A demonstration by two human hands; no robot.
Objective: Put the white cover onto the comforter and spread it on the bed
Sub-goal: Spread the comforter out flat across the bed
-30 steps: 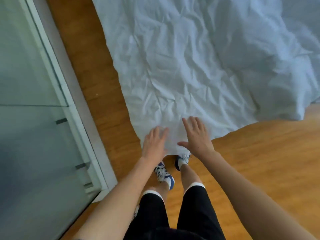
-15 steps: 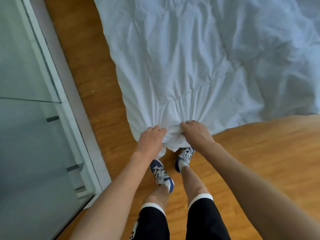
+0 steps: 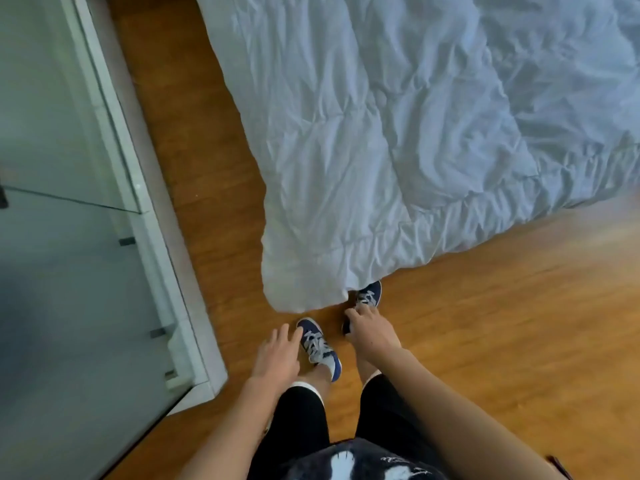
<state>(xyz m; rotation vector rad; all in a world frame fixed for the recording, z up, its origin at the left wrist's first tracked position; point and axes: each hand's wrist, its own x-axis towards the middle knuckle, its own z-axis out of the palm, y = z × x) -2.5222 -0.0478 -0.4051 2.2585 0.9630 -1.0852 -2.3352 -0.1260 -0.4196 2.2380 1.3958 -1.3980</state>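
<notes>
A: Since half a second ago, the bunched corner of the white covered comforter (image 3: 398, 140) has been let go. Both hands, then clamped on it, are now drawn back toward the lower middle of the frame, clear of the cloth.

B: How is the left hand (image 3: 277, 355) seen?

A: It is held flat with the fingers spread and relaxed, nothing grasped, just left of the left shoe (image 3: 320, 344).

B: And the right hand (image 3: 369, 332)?

A: Its fingers are loosely bent and pointed down over the right shoe (image 3: 369, 296). Nothing is held in it (the fingertips lie in front of the shoe, and contact cannot be judged).

B: Where is the comforter now?

A: It fills the upper right and centre of the frame, wrinkled and spread out, with its near corner hanging down to a point just above the shoes. Its tip is seen beside the toe of the right shoe.

B: What else is shown?

A: A wooden floor (image 3: 485, 323) runs across the lower right and up the left of the comforter. A glass partition with a white frame (image 3: 114, 140) occupies the left side.
</notes>
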